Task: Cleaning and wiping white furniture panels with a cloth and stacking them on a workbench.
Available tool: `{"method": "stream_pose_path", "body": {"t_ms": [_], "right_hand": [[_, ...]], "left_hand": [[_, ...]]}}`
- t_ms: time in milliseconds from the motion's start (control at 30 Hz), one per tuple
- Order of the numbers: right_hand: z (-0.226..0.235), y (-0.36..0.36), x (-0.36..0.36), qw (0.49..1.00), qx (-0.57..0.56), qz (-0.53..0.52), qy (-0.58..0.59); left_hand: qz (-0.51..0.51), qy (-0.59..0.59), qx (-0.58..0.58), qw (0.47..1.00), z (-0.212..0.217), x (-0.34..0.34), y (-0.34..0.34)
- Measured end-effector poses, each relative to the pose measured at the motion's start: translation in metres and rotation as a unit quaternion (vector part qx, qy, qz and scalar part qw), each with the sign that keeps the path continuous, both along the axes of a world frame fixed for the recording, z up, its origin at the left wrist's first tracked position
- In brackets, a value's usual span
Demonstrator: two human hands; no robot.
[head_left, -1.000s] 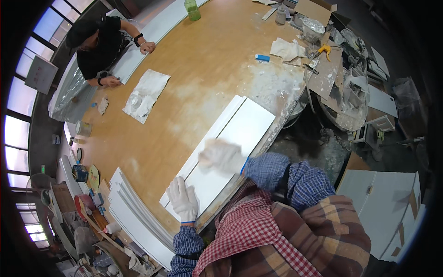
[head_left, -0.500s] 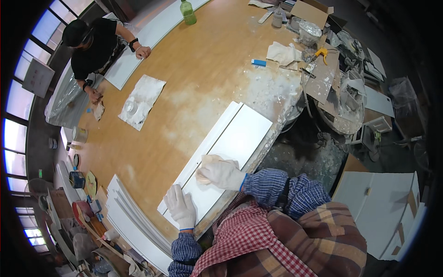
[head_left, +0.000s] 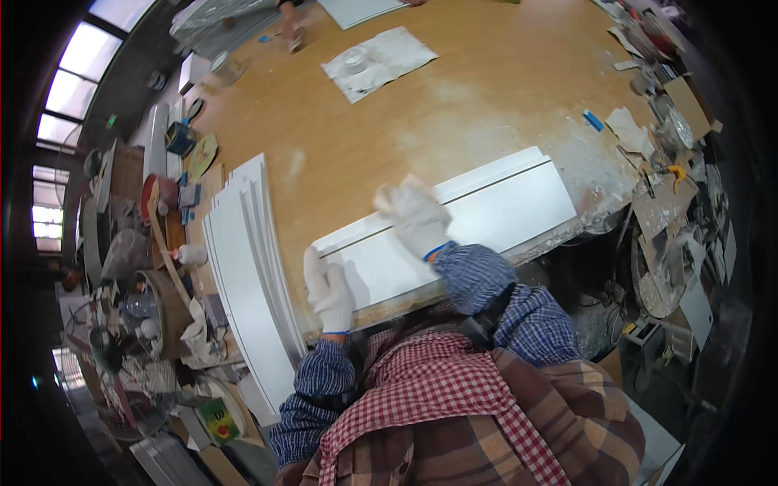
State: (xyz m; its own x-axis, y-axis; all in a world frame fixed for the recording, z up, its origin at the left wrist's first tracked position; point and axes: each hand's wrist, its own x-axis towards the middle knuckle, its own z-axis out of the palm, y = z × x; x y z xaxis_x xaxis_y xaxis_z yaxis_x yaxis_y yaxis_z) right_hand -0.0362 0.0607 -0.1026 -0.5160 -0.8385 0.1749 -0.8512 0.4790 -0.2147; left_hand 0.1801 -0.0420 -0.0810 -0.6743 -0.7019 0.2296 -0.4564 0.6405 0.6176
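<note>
A white panel (head_left: pixel 494 212) with a dark groove along its far side lies slantwise on the table before me. My right hand (head_left: pixel 419 217), in a white knit glove, is closed over a beige cloth (head_left: pixel 389 199) at the panel's far edge; motion blurs it, and the cloth shows only in part. At the panel's left end is my left hand (head_left: pixel 331 296), gloved too, its fingers stretched out and spread against the panel's corner.
Long white panels (head_left: pixel 247 235) are stacked left of me. Beyond lies a white cloth (head_left: pixel 389 53) with a small round container on it. A blue block (head_left: pixel 593 121) sits to the right, near cluttered tools. A co-worker's hand (head_left: pixel 292 32) shows at the far edge.
My view has swung left and down, so the panel appears turned and the co-worker mostly leaves the picture. My right hand has moved to the panel's far edge, my left to its end corner.
</note>
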Motion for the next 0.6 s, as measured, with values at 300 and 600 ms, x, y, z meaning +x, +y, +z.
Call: {"method": "stream_pose_path", "body": {"t_ms": [300,600], "right_hand": [[0.009,-0.057,0.154,0.901,-0.123,0.397,-0.121],[0.017,0.112,-0.044,0.985,-0.136,-0.088,-0.06]], "left_hand": [[0.264,0.178,0.403,0.858,0.005,0.118,0.016],[0.108,0.272,0.631,0.718,-0.035,0.131,0.015]]}}
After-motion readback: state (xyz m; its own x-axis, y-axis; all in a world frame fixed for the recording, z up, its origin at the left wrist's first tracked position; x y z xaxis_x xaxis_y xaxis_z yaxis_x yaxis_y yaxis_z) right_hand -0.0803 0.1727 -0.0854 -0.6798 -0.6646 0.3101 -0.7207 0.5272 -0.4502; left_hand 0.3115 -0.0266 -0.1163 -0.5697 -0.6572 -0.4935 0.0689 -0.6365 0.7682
